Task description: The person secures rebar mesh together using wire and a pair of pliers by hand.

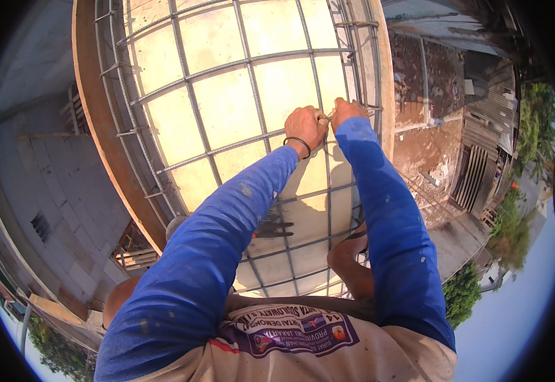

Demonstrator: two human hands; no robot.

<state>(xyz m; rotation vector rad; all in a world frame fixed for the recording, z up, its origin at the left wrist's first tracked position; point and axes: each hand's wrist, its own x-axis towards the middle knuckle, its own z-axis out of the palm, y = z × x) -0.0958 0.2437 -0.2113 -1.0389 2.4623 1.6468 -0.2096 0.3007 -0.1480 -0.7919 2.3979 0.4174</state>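
Observation:
My left hand (pixel 306 127), with a dark band round its wrist, is closed over a crossing of the steel rebar mesh (pixel 261 114). Close beside it, my right hand (pixel 347 112) has its fingers pinched together, nearly touching the left thumb. Whatever is between the fingertips is too small to make out. The mesh lies over a pale yellow panel (pixel 217 92) between two side boards. Below my left forearm shows a dark tool with two prongs (pixel 272 229), partly hidden by the sleeve.
A wooden board (pixel 115 172) edges the panel on the left, and another board (pixel 385 83) on the right. Lower ground with a block-paved surface (pixel 61 191) lies left. Bare brown ground (pixel 427 149) and corrugated sheets (pixel 478 172) lie right. My bent leg (pixel 350 264) is over the mesh.

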